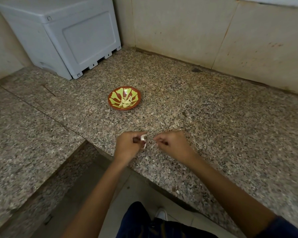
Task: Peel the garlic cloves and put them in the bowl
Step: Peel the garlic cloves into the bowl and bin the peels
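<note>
Your left hand [129, 145] is curling its fingers round a garlic clove [142, 138], and most of that clove is hiding inside the grip; only a white end is showing, with a strip of skin [144, 145] hanging below it. Your right hand [170, 143] is pinching a small white scrap of peel [154, 145] between thumb and fingertips, just beside the left hand, with a narrow gap between the two. Motion blur is softening both hands, so you cannot tell how much skin is left on the clove.

The bowl [110, 100], red-brown with a yellow-green pattern, is sitting straight ahead of your hands and well apart from them, holding a small heap of peeled cloves [126, 101]. Their number is hard to make out.

Both hands are hovering over the speckled stone table [213, 117], close to its near edge; that edge is running diagonally under your left wrist, where the table is stepping into a corner. Bare stone is lying between your hands and the bowl, and more is stretching away to the right of your right hand. A grey plastic box [62, 36] is standing far ahead to the left, its top cut off by the frame. Small white flecks [177, 192] are lying by the edge under your right forearm.
</note>
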